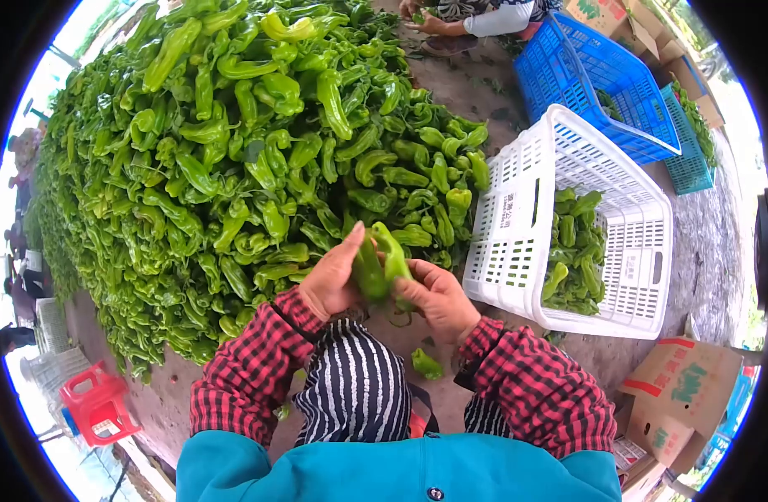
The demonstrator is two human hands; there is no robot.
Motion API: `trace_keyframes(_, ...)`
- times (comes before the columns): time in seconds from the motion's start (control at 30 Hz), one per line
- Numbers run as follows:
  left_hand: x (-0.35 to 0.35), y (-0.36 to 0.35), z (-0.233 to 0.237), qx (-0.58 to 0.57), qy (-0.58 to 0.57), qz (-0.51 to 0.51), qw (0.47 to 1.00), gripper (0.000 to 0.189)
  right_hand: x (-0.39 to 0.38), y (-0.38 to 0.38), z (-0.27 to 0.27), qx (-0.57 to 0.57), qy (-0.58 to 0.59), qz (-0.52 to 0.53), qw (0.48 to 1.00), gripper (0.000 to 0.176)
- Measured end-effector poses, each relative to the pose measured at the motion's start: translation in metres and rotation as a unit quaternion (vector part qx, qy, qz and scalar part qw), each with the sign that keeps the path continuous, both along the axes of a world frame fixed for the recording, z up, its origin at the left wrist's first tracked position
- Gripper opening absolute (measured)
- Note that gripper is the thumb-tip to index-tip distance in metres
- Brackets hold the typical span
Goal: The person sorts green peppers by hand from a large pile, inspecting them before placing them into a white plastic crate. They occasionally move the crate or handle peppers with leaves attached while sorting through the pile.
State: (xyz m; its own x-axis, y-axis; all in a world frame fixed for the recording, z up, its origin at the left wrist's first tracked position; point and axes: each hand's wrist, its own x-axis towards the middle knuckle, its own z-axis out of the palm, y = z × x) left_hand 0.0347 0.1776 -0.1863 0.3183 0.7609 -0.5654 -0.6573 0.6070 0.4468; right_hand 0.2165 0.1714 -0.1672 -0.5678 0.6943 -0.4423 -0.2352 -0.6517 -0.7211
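Both hands are together in front of a large pile of green peppers [225,167], just above the striped trouser knee. My left hand [332,280] is closed around green peppers [369,269] on their left side. From the right, my right hand [438,299] pinches a lighter green pepper [392,255] between thumb and fingers. Right of my hands, a white plastic crate [509,243] stands tilted, with green peppers [576,243] inside it. A single pepper [426,364] lies on the ground below my right hand.
Behind the white crate are a blue crate [559,71] and a teal crate [685,167]. Another person's forearm [497,21] shows at the top. A red stool [98,406] is at lower left; a cardboard box [681,389] is at lower right.
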Motion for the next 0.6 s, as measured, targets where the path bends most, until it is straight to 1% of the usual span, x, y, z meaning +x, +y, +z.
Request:
trace_keyframes(0.03, -0.008, 0.002, 0.003, -0.024, -0.047, -0.009, 0.999, 0.035, 0.002, 0.002, 0.002, -0.038, 0.045, -0.01, 0.998, 0.033)
trace_keyframes(0.07, -0.015, 0.003, 0.004, -0.049, -0.094, -0.02, 0.994, 0.039, 0.005, 0.006, 0.001, -0.035, 0.05, -0.005, 0.998, 0.033)
trace_keyframes(0.1, -0.02, 0.002, 0.002, -0.08, -0.082, 0.007, 0.993, 0.04, 0.01, 0.009, -0.003, -0.079, 0.111, 0.005, 0.991, 0.034)
trace_keyframes(0.13, -0.023, 0.001, 0.004, -0.078, -0.078, 0.01, 0.994, 0.04, 0.011, 0.011, -0.003, -0.122, 0.17, 0.015, 0.978, 0.036)
trace_keyframes(0.17, -0.025, 0.0, 0.007, -0.067, -0.058, 0.012, 0.996, 0.039, 0.01, 0.011, 0.0, -0.13, 0.156, 0.008, 0.979, 0.04)
trace_keyframes(0.2, -0.027, -0.001, 0.009, -0.057, -0.038, 0.014, 0.998, 0.038, 0.009, 0.011, 0.002, -0.127, 0.159, 0.009, 0.979, 0.04)
trace_keyframes(0.23, -0.027, -0.002, 0.011, -0.022, -0.025, 0.007, 0.999, 0.036, 0.008, 0.011, 0.005, -0.141, 0.17, 0.021, 0.975, 0.041)
trace_keyframes(0.27, -0.027, -0.002, 0.014, -0.018, -0.023, 0.008, 1.0, 0.036, 0.008, 0.011, 0.007, -0.154, 0.181, 0.034, 0.971, 0.042)
trace_keyframes(0.33, -0.028, -0.004, 0.02, 0.049, -0.042, -0.01, 0.998, 0.034, 0.008, 0.01, 0.01, -0.146, 0.198, 0.05, 0.968, 0.041)
trace_keyframes(0.37, -0.027, -0.005, 0.024, 0.076, -0.041, -0.003, 0.996, 0.03, 0.007, 0.008, 0.011, -0.143, 0.213, 0.063, 0.964, 0.041)
trace_keyframes(0.4, -0.026, -0.007, 0.029, 0.079, -0.039, -0.003, 0.996, 0.03, 0.006, 0.005, 0.012, -0.141, 0.215, 0.065, 0.964, 0.041)
trace_keyframes(0.47, -0.022, -0.009, 0.037, 0.106, 0.008, 0.024, 0.994, 0.027, 0.006, 0.002, 0.015, -0.059, 0.175, 0.07, 0.98, 0.04)
trace_keyframes(0.5, -0.021, -0.009, 0.036, 0.109, 0.005, 0.033, 0.993, 0.026, 0.006, 0.001, 0.017, -0.057, 0.176, 0.069, 0.98, 0.04)
trace_keyframes(0.6, -0.015, -0.005, 0.055, 0.111, 0.017, 0.034, 0.993, 0.03, 0.008, -0.001, 0.023, -0.03, 0.158, 0.057, 0.985, 0.04)
